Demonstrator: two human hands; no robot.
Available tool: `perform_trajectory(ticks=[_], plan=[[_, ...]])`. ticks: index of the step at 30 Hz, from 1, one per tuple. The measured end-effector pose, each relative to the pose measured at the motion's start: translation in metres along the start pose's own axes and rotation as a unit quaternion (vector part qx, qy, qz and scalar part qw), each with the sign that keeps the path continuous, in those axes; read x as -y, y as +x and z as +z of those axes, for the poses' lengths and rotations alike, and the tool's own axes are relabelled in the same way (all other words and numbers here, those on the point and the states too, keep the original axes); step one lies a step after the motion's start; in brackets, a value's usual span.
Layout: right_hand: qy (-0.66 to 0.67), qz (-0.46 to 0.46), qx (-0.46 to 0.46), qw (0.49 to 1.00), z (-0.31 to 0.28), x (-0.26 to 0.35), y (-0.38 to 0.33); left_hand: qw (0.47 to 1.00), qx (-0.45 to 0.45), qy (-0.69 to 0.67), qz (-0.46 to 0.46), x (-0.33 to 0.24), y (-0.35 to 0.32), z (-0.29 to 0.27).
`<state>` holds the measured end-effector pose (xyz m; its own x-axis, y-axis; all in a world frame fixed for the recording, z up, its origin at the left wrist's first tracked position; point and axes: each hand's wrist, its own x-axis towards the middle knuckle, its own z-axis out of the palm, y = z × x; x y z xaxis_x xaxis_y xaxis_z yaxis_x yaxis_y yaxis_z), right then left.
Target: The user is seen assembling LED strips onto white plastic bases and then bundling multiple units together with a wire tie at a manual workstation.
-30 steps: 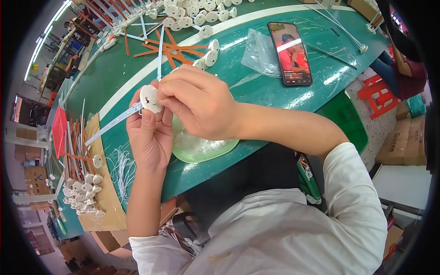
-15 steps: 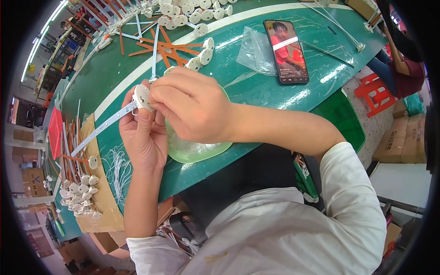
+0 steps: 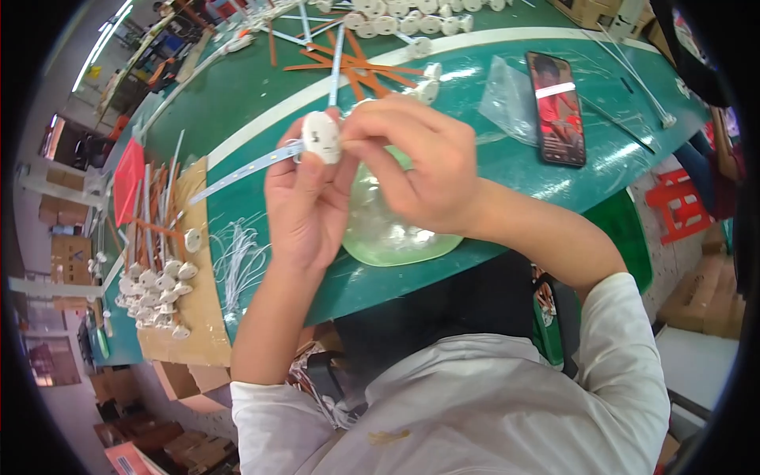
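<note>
Two hands: my left hand (image 3: 307,207) grips the disc (image 3: 321,137); my right hand (image 3: 423,162) pinches fingertips together at its edge, anything between them hidden.
Bowl (image 3: 400,252): translucent, green, rounded.
Wires (image 3: 237,261): thin, white, tangled.
Strip (image 3: 245,169): flat, pale, yellow-dotted, leftward from the disc.
Disc: smooth, white, round, dark-slotted, tilted above the glossy table (image 3: 309,295).

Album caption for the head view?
Left hand holds a white disc, right hand at its edge, above a green table.

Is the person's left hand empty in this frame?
No, the left hand holds a round white cap, with a pale strip reaching from beside it toward the picture's left.
</note>
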<state>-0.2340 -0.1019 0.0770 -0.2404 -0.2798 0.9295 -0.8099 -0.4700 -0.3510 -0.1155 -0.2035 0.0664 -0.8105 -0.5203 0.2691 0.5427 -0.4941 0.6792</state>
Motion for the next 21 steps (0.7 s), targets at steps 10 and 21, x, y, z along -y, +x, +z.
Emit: perform_trajectory(ticks=[10, 21], plan=[[-0.048, -0.025, -0.005, 0.999, 0.005, -0.001, -0.002, 0.999, -0.011, 0.042, 0.016, 0.0, -0.002, -0.005], [-0.064, 0.0, -0.014, 0.998, 0.011, -0.004, -0.009, 0.992, -0.058, 0.114, 0.013, 0.005, 0.0, -0.014]])
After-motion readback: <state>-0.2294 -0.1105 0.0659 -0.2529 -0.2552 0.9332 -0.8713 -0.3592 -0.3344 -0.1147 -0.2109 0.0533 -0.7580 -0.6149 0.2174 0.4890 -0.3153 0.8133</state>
